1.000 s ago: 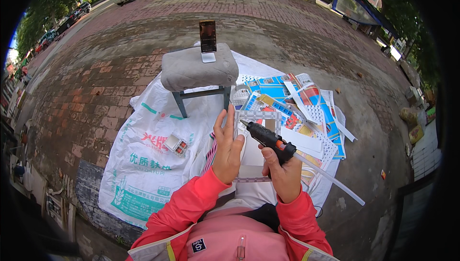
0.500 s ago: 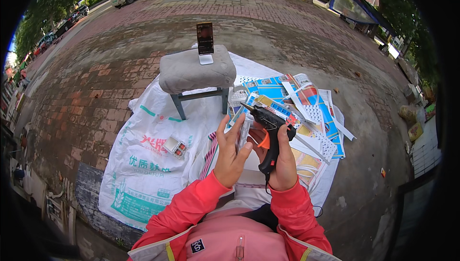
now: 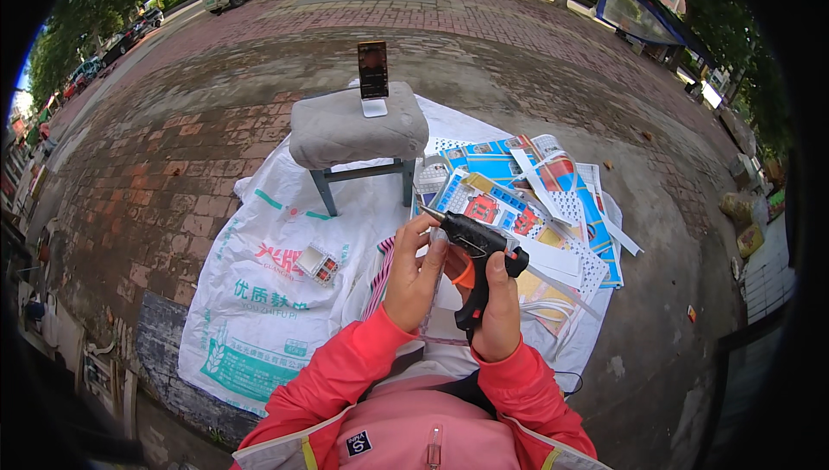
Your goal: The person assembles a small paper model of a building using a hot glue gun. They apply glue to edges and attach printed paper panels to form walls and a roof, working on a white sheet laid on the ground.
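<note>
Because the glue gun (image 3: 473,237) is a hard black body with a thick angled handle, it looks light enough for 1 hand, stiff all through and not very slippery, though perhaps a little heavy toward the front. It is held up above the person's lap, its nozzle (image 3: 427,209) pointing away and to the left. The right hand's grip (image 3: 499,306) is clamped on the handle, with the orange trigger (image 3: 465,274) showing below the barrel. That handle is the right place to take hold, since the nozzle may be hot and bare skin should stay off it. The left hand (image 3: 413,284) is raised just beside the barrel with its fingers bent; I cannot tell whether its grip is closed on anything or touching the gun. Beyond the 2 hands, to the right, lie printed sheets (image 3: 482,208) that look thin and easy to crease, better lifted by their edges. On the white sack (image 3: 259,319) to the left, a small box (image 3: 316,264) also looks light and might crush if squeezed, so its sides suit a gentle pinch. A padded stool (image 3: 358,133) ahead carries a phone (image 3: 373,70).
</note>
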`<state>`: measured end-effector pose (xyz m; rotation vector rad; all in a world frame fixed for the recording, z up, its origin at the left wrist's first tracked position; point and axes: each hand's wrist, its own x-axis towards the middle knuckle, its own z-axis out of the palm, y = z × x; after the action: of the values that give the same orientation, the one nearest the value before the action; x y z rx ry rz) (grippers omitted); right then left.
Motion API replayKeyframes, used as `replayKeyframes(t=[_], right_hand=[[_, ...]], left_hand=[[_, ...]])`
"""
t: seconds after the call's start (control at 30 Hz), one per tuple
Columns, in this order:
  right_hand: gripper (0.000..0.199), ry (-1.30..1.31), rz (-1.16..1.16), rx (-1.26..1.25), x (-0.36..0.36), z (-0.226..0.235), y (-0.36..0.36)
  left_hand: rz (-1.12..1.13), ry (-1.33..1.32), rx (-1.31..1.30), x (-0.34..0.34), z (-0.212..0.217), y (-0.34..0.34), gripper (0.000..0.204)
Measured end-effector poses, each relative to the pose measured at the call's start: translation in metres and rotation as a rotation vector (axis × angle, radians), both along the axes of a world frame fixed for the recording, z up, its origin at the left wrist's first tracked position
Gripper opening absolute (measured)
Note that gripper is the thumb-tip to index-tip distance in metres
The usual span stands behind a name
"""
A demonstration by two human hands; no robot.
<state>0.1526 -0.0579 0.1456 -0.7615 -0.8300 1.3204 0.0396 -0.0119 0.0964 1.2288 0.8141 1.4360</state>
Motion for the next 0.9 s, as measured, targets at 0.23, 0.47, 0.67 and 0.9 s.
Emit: replayKeyframes(t=[0.23,0.47,0.67,0.9], right_hand=[[0.053,0.195,0.016,-0.037,-0.0013,0.0007,-0.0020],[0.055,0.173,0.032,-0.066,-0.0065,-0.0019,-0.0035],[0.055,0.140,0.034,-0.032,-0.0082,-0.0017,-0.0053],[0.056,0.110,0.035,0.050,-0.0092,-0.0058,-0.0067]], left_hand=[[0.096,0.120,0.116,0.0005,0.0053,-0.0034,0.027],[0.113,0.058,0.075,-0.0011,0.0027,-0.0023,0.022],[0.103,-0.006,0.060,0.0001,0.0009,-0.0022,0.021],[-0.026,-0.197,-0.123,0.0018,0.0051,-0.0048,0.039]])
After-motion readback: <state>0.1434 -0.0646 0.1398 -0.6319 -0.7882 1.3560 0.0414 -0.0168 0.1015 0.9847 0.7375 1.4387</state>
